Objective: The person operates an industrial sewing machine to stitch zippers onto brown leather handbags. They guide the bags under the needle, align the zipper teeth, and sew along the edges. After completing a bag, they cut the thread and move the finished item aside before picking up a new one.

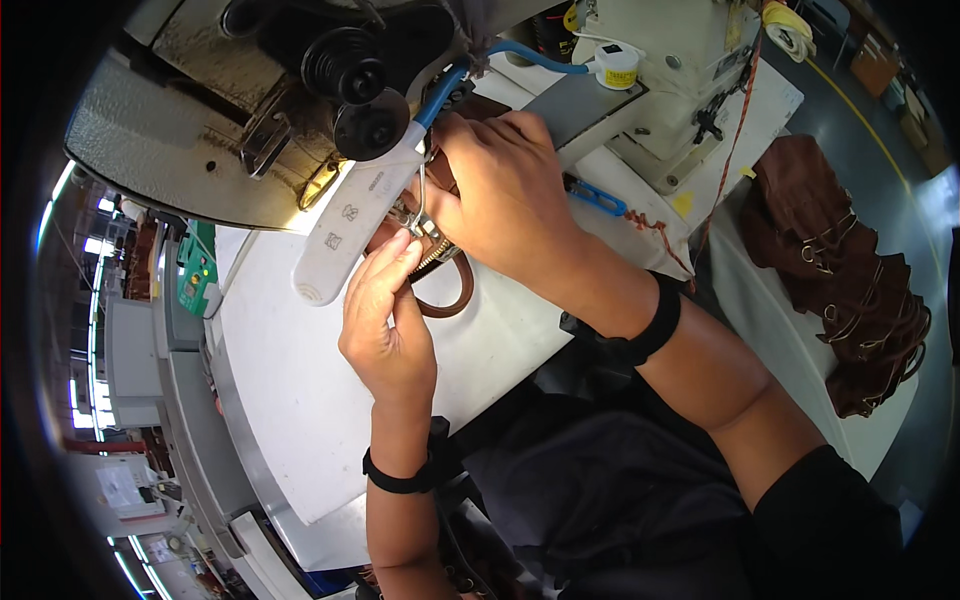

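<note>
A white work surface [510, 350] spreads under a sewing machine [195, 140]. On it, near the needle area, lies a brown zippered piece [433, 256], between the hands. From it, the left hand [387, 318], fingers drawn together, touches at seven o'clock; the right hand [505, 195] bends over it at one. Both grips are hidden; I cannot tell. Beyond, toward one, sits a small white tub [617, 66], contents unseen; at three, piled brown leather pieces [835, 280].

Two hands [515, 205] counted | two black wristbands [660, 322] counted | one brown leather pile [828, 270] counted | one blue tool [600, 196] counted
</note>
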